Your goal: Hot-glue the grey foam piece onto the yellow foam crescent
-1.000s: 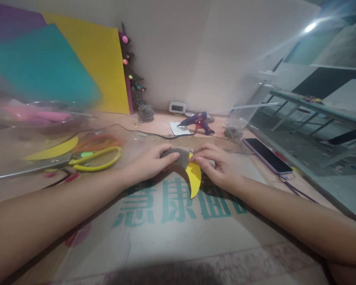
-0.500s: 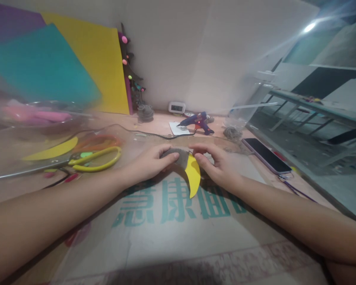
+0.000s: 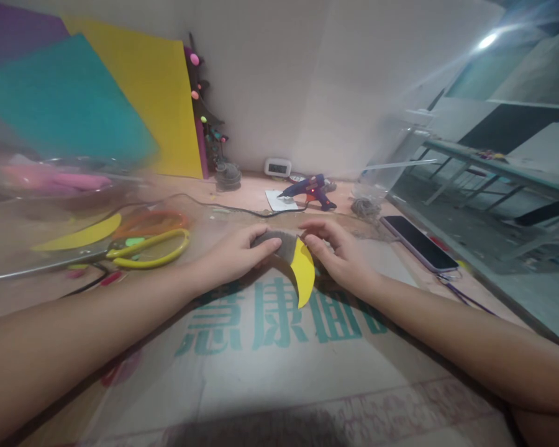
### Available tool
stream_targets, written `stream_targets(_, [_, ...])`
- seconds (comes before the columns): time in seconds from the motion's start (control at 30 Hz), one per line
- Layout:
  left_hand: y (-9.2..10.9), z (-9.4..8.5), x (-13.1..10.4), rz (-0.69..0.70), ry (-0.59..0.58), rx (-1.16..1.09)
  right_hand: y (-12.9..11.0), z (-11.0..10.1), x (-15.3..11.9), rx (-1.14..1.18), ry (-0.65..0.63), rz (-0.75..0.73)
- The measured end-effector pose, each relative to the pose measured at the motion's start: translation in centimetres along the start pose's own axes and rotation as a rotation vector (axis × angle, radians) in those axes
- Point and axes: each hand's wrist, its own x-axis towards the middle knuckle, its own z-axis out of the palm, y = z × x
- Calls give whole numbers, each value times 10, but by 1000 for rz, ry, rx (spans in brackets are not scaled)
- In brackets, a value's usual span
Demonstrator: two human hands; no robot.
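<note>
Between my hands is a curved yellow crescent (image 3: 304, 278), its pointed tip hanging down toward me. Its upper left part is covered in grey cord wrapping (image 3: 285, 244). My left hand (image 3: 254, 251) grips the grey part, thumb on top and fingers behind it. At the upper edge, where grey meets yellow, my right hand (image 3: 333, 248) is closed with thumb and forefinger together, seemingly pinching the grey cord; the strand itself is hard to make out. Both hands are just above a printed sheet with green characters (image 3: 274, 310).
Yellow-handled scissors (image 3: 149, 251) and another yellow crescent (image 3: 81, 234) lie at left. A glue gun (image 3: 310, 189) rests behind my hands, its cable running left. A ball of grey cord (image 3: 366, 208), a phone (image 3: 419, 243) and a small clock (image 3: 278, 167) are also on the table.
My right fingers have shifted slightly at the crescent's upper edge. The left hand keeps its grip, and the crescent stays nearly in place.
</note>
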Motion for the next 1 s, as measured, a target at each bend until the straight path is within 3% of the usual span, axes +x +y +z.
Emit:
stream_targets(0.1, [-1, -1, 1, 18, 44, 9, -2, -1, 1, 9, 29, 49])
stream_targets(0.27, [-2, -1, 2, 40, 103, 11, -4, -1, 3, -54, -188, 127])
stream_targets(0.37, [0, -1, 1, 70, 138, 91, -4, 0, 3, -20, -244, 153])
stream_targets(0.73, [2, 1, 1, 88, 85, 315, -11, 4, 0, -12, -309, 109])
stream_targets(1.0, [3, -1, 1, 69, 107, 177, -5, 4, 2, 216, -340, 336])
